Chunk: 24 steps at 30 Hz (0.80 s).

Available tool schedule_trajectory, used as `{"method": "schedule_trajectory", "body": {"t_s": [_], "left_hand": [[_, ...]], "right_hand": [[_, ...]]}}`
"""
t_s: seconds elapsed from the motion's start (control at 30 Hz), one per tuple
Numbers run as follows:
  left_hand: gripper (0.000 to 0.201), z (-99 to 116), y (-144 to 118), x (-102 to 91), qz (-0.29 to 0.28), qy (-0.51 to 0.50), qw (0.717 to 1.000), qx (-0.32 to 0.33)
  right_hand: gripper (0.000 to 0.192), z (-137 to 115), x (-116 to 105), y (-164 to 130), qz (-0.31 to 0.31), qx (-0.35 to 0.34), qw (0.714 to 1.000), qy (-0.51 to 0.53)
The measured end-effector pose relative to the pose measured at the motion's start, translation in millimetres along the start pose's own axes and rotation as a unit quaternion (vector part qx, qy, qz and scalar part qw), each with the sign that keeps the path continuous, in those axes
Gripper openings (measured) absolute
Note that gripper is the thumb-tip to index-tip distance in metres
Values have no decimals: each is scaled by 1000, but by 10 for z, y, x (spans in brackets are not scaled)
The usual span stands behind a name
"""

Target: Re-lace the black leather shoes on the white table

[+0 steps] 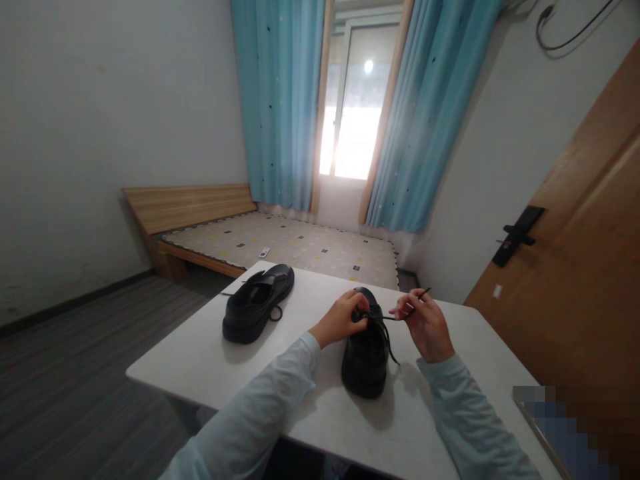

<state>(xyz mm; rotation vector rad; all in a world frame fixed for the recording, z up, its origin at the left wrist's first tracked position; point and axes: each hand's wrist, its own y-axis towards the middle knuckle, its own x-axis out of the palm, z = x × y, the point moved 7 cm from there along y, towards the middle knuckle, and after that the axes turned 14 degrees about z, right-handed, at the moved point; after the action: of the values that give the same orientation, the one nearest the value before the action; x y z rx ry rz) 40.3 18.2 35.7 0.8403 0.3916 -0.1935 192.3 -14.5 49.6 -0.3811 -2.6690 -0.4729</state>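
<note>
On the white table [210, 373], the left hand [340, 320] pinches the laces at the tongue of the near black shoe [366, 353] while the right hand [425, 323] grips a thin, limp shoelace [400, 316] end, which likely slips unless pinched near its tip; the shoe looks stiff and light.

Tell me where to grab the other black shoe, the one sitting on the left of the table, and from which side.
Probably best to take the left shoe by the rim of its opening, coming from above. It sits upright on its sole on the white table, opening facing up, with nothing around it. Both the left hand and the right hand are busy with the lace on the near shoe.
</note>
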Motion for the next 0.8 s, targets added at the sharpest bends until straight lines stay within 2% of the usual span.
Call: {"method": "schedule_trajectory", "body": {"t_s": [0.17,0.37,0.5,0.67,0.8], "left_hand": [[15,47,-17,8,-20,-27,999,8],[16,44,0,-26,-49,-48,998,-4],[21,-5,6,-34,-46,-43,998,-10],[8,-151,5,-64,16,-13,998,-57],[10,-172,-9,-57,6,3,998,-63]], "right_hand": [[9,3,-96,41,26,-18,998,-53],[20,92,-238,131,59,-53,974,-212],[28,181,-207,147,19,-64,948,-311],[29,311,-98,94,-47,-76,918,-386],[28,368,-36,50,-74,-83,907,-407]]}}
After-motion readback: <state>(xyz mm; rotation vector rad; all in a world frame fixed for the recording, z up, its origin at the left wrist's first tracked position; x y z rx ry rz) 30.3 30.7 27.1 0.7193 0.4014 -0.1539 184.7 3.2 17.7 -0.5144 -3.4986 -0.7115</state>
